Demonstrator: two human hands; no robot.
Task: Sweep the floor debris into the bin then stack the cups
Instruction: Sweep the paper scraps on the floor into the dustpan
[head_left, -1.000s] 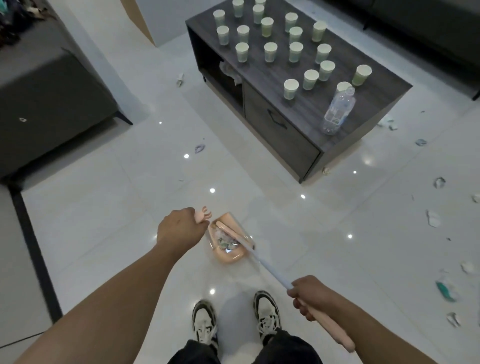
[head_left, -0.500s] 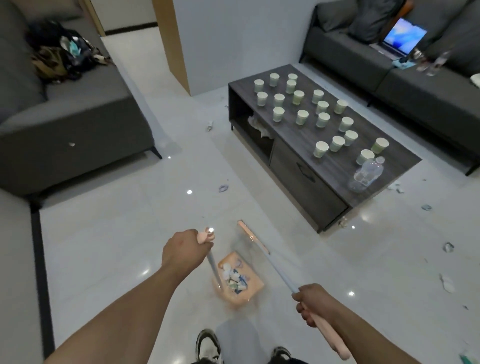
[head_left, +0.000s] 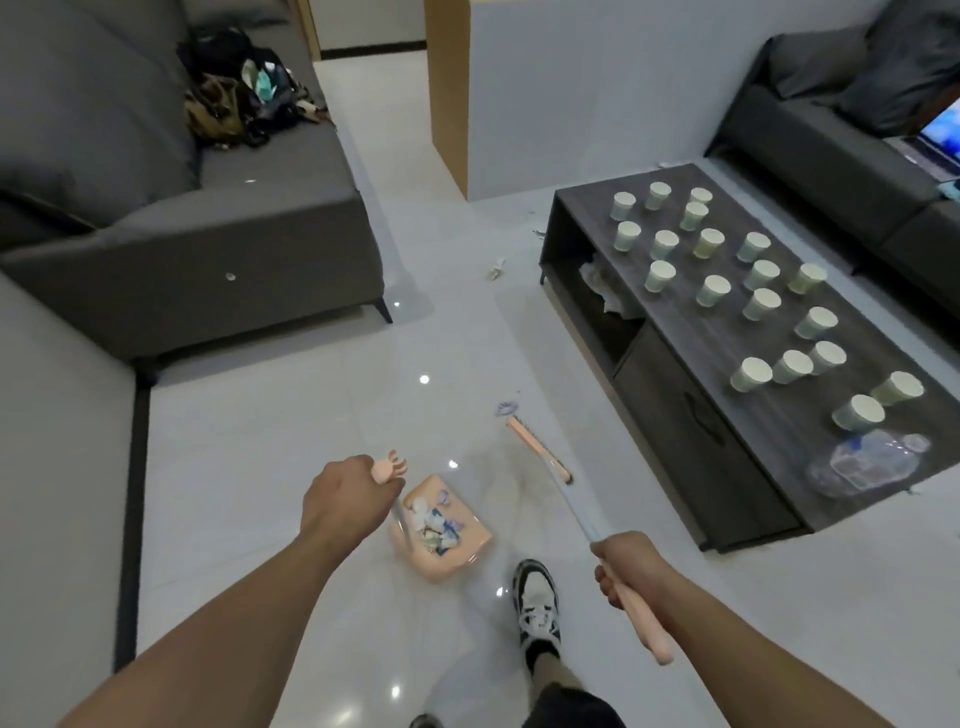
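The left hand (head_left: 349, 499) is curled round the top of the dustpan (head_left: 441, 530) handle, and the right hand (head_left: 626, 569) is wrapped round the pink grip of the broom (head_left: 571, 499). The pan hangs or sits low, just in front of the shoe (head_left: 537, 603), its tray loaded with paper scraps (head_left: 434, 522); whether it touches the floor (head_left: 260, 441) cannot be told.

The main risk is a spill. The pan looks tilted with its open lip towards the near right, so a swing or a quick step could tip the scraps back out. The shoe is near enough to knock it. No bin is in view, so the carry may be long.

The broom's long axis runs from the right hand up and to the left, with its head (head_left: 537, 449) at the far end. The head points at a scrap (head_left: 506, 409) just beyond it. More litter (head_left: 496, 268) lies farther off, near the table (head_left: 675, 415) corner. A wide sweep there could strike the table, where the cups (head_left: 753, 374) stand unstacked beside a bottle (head_left: 865, 462).
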